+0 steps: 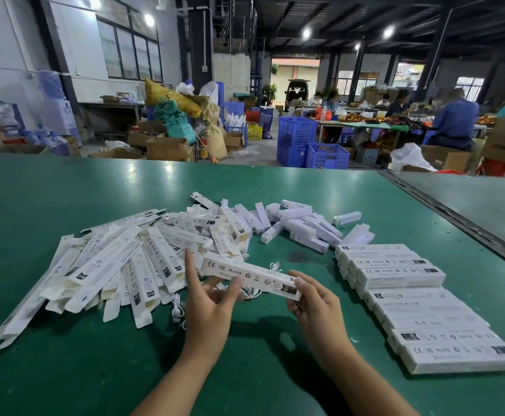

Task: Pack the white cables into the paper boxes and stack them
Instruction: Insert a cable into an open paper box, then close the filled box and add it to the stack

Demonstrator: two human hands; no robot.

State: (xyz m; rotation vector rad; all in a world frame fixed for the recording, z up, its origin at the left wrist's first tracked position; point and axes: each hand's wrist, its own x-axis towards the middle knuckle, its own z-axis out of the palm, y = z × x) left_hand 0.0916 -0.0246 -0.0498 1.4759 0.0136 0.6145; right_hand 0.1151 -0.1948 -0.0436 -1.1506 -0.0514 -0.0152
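Note:
I hold one long white paper box (249, 276) level above the green table (65, 370), printed side up. My left hand (212, 301) supports it from below near the middle, index finger raised beside its left end. My right hand (311, 301) pinches its right end. A heap of flat unfolded boxes (110, 265) lies to the left. Loose white cables (177, 310) lie under and beside my left hand. Packed boxes (419, 307) stand in a stacked row at the right.
Small white boxes (302, 223) lie scattered at the middle back of the table. A metal seam (455, 223) separates this table from a grey one at the right. Beyond are blue crates (311, 145), cardboard boxes, and seated people at another table.

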